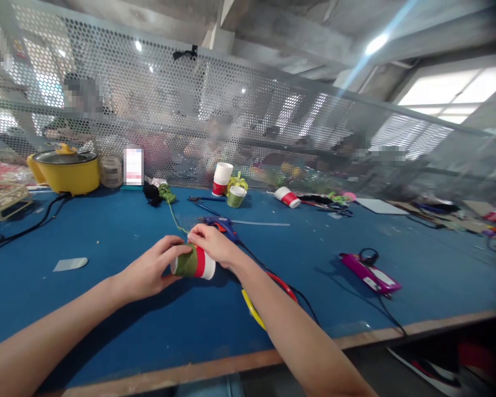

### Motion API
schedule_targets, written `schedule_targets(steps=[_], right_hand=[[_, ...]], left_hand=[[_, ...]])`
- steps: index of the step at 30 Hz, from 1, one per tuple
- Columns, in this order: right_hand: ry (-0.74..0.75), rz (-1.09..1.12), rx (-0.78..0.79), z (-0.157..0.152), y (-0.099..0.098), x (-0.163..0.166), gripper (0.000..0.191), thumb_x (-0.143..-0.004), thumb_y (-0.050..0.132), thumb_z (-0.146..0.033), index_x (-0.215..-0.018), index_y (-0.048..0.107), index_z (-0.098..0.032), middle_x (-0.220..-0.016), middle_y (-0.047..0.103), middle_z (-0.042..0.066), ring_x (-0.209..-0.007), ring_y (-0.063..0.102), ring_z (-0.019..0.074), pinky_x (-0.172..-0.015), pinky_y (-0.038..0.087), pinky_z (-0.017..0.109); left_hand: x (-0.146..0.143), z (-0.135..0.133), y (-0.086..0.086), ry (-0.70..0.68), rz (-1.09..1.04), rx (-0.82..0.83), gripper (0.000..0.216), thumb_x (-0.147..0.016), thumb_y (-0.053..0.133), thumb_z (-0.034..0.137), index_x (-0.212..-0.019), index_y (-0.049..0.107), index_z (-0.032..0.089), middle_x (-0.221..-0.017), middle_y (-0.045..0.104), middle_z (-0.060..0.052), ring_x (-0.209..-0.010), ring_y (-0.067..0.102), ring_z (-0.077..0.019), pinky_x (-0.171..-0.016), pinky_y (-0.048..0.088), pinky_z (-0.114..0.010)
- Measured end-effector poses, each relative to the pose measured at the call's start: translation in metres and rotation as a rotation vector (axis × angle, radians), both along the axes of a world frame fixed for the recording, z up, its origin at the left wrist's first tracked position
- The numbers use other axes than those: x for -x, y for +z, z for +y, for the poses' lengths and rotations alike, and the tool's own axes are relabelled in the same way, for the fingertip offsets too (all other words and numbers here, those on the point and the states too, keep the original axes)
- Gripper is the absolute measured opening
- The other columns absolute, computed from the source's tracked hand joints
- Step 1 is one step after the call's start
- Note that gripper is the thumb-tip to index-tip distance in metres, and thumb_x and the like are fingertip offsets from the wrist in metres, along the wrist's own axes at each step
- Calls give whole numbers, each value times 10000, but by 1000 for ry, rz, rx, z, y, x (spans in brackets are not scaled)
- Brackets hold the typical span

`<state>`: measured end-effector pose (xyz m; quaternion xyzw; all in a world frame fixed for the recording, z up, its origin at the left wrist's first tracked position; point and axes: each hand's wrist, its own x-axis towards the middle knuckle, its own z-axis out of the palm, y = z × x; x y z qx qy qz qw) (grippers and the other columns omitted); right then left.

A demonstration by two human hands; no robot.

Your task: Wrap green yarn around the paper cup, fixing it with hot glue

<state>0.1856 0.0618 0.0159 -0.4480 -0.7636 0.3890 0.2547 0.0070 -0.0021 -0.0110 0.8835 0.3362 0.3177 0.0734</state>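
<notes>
My left hand (146,270) is closed around a paper cup (205,266) tilted on its side. Green yarn covers one end of the cup; red and white bands show at the other. At the cup's upper side, the fingers of my right hand (213,242) pinch a strand of green yarn (174,215). That strand runs back to a small green yarn ball (166,193), beside some black yarn (151,194). Just behind my right hand lies a blue glue gun (222,225), partly covered, with a clear glue stick (260,223) near it.
A yellow electric pot (72,172), a jar (111,172) and a phone (133,165) stand back left. Stacked cups (222,179), a green-wrapped cup (236,196) and a fallen cup (287,197) are at the back. A purple device (370,274) with a cord lies right. Red-and-yellow handles (253,309) show beside my right forearm.
</notes>
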Motion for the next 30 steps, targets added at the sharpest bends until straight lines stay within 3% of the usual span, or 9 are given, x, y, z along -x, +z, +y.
schedule_targets(steps=[4,11,14,18,30], right_hand=[[-13,-40,-1,1,-2,-1,129,-803,469,-261,-738,516,-161,-617,489,-18,-557,415,89,-523,329,206],[-58,-121,-12,-2,3,1,114,-807,468,-238,-738,516,-161,-546,443,-40,-502,388,75,-462,293,183],[-84,-164,3,-6,7,3,116,-807,463,-244,-750,516,-158,-552,437,-41,-475,375,73,-429,270,186],[-81,-147,-9,-8,8,4,105,-801,468,-214,-737,521,-150,-562,441,-44,-484,378,68,-449,283,187],[-95,-94,-75,-9,3,7,106,-785,475,-177,-692,519,-147,-597,467,-37,-555,400,80,-556,320,211]], left_hand=[[-1,1,-3,32,-15,64,588,-759,556,141,-1272,286,242,-1208,442,-110,-1053,516,-241,-856,485,-386],[-5,3,-6,52,-164,240,540,-703,591,107,-1189,392,229,-1152,441,-89,-973,548,-212,-791,512,-323],[-5,2,-5,31,-201,329,547,-702,649,221,-1188,397,231,-1118,446,-78,-895,558,-194,-758,519,-329],[-6,1,-2,25,-248,410,391,-796,550,326,-1151,429,216,-1028,483,-63,-805,560,-162,-728,521,-325],[-5,3,-5,22,-269,424,355,-803,530,283,-1138,430,220,-1058,475,-59,-872,547,-173,-759,506,-323]])
